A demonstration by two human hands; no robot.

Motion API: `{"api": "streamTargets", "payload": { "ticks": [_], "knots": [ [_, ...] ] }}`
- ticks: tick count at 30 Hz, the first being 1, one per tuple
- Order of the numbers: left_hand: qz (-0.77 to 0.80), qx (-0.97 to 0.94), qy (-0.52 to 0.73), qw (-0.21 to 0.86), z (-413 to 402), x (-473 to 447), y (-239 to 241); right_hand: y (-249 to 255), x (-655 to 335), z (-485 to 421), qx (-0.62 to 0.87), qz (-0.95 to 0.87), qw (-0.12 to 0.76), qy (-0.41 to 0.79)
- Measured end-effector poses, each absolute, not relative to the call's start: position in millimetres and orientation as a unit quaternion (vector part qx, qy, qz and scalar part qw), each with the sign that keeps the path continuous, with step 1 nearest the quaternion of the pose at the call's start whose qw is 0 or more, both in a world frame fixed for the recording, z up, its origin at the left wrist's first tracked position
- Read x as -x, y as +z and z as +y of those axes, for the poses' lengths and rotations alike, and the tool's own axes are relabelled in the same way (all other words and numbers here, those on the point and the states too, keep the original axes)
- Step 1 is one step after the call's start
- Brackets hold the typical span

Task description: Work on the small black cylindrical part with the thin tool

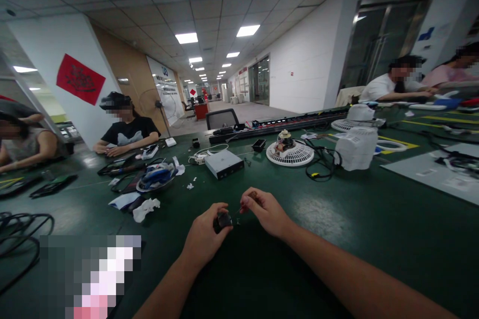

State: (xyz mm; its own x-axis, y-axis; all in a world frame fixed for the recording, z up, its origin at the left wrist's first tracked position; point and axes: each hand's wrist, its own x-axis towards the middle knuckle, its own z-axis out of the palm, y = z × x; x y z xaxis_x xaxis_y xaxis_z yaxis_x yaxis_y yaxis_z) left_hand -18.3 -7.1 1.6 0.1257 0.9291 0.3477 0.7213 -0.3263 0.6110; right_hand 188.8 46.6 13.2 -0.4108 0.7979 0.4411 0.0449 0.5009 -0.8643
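Note:
My left hand (205,233) is closed around a small dark block-shaped part (223,221), gripped between thumb and fingers just over the green table. In my right hand (268,213) is a small screwdriver (253,195) with a brownish handle. Its thin shaft slants down to the left, toward the dark part; whether the tip touches it I cannot tell. Small bits (238,222) show beside the part, too tiny to name. Beyond both hands sits a grey metal drive box (223,163).
White fan grille with motor (290,153), white housing (357,148) and black cables stand right of centre. Crumpled tissue (145,209) and a bowl of blue cloth (156,178) lie left. A blurred-out patch (105,279) covers the near left. Several people sit around the table.

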Motion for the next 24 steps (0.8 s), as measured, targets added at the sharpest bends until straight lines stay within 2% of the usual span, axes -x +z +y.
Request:
{"api": "streamTargets", "payload": {
  "ticks": [2,6,7,9,14,17,19,24],
  "knots": [
    [0.568,-0.733,0.345,0.145,-6.8,18.6,2.0,15.7,-190.8,45.7,0.296,-0.746,0.468,0.371],
    [0.584,-0.726,0.343,0.123,-6.7,19.3,5.0,26.8,-199.3,45.3,0.307,-0.768,0.532,0.181],
    [0.589,-0.723,0.341,0.120,-6.7,19.5,5.9,30.1,-201.9,46.0,0.307,-0.777,0.526,0.156],
    [0.594,-0.721,0.334,0.122,-7.0,19.9,7.7,35.4,-206.4,48.0,0.322,-0.820,0.456,0.128],
    [0.601,-0.722,0.319,0.127,-7.6,21.0,10.4,37.2,-209.8,51.7,0.406,-0.887,0.176,0.133],
    [0.600,-0.724,0.316,0.131,-7.5,22.0,10.1,35.1,-206.6,50.0,0.407,-0.892,0.093,0.172],
    [0.593,-0.728,0.318,0.133,-7.4,22.4,9.0,34.5,-203.7,47.8,0.412,-0.891,0.103,0.160],
    [0.578,-0.733,0.335,0.132,-8.9,20.0,6.3,32.1,-198.4,44.1,0.386,-0.892,0.192,0.138]
  ]
}}
